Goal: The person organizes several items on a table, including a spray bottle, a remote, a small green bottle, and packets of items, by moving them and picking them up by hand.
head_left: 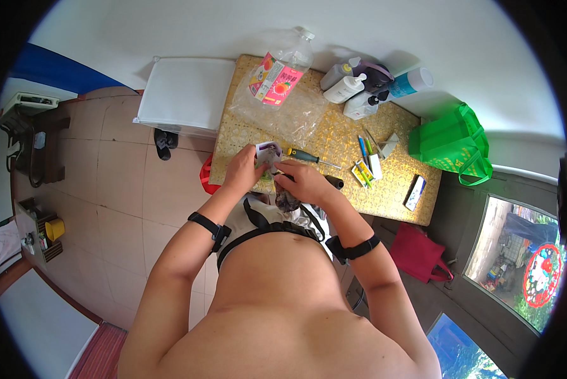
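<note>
At the near edge of the patterned table [264, 128], my left hand [242, 169] grips a small white and purple printed packet [268, 152]. My right hand [302, 180] is close beside it, its fingertips near the packet's lower edge, with a dark, crumpled object [287, 200] held under the palm; what that is I cannot tell. A little green shows between the hands. Just beyond my right hand lies a screwdriver [305, 155] with a green and yellow handle. A dark cylindrical object [334, 182] rests right of that hand.
A big clear plastic bottle [283, 71] lies on clear plastic film at the back. Pump bottles [344, 89] stand near the wall. Pens [362, 148] and small boxes [374, 166] lie to the right, by a green bag [454, 142]. A white cabinet [186, 92] adjoins the table's left side.
</note>
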{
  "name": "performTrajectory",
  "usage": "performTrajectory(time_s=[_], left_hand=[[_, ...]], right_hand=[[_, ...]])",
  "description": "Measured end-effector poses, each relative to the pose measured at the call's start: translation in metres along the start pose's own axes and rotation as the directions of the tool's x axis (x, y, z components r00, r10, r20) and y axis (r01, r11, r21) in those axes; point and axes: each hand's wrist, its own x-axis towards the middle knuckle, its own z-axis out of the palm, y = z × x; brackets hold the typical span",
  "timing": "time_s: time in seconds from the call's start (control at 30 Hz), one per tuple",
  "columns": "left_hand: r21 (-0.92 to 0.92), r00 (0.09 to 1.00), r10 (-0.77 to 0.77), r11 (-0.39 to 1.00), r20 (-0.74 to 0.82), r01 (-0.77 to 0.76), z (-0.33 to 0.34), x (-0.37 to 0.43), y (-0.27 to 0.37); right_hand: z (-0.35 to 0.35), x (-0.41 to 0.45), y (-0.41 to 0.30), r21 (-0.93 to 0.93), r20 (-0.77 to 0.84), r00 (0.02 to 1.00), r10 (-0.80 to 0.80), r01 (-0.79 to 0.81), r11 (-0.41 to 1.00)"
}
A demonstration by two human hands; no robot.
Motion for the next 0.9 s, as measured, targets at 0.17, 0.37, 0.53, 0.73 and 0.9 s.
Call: performTrajectory(time_s=[0.17,0.37,0.53,0.73,0.9], left_hand=[[0.025,0.991,0.037,0.999,-0.130,-0.034,0.007,0.001,-0.008],[0.187,0.995,0.020,0.982,-0.095,-0.001,0.010,0.001,-0.008],[0.072,0.998,0.009,0.997,-0.068,-0.004,0.007,0.003,-0.007],[0.074,0.973,0.148,0.988,-0.177,-0.136,0.002,-0.002,-0.008],[0.015,0.990,0.085,0.996,-0.116,-0.084,0.000,0.001,-0.009]], right_hand=[[0.002,0.000,-0.002,0.058,-0.007,1.000,0.005,-0.005,0.998],[-0.005,-0.001,-0.020,0.027,0.180,0.973,0.143,-0.150,0.988],[0.019,-0.007,0.009,-0.003,0.146,0.986,0.080,-0.080,0.997],[-0.005,-0.007,-0.015,0.045,0.067,0.996,0.063,-0.066,0.997],[-0.006,-0.010,-0.023,0.029,-0.083,0.993,0.086,-0.084,0.996]])
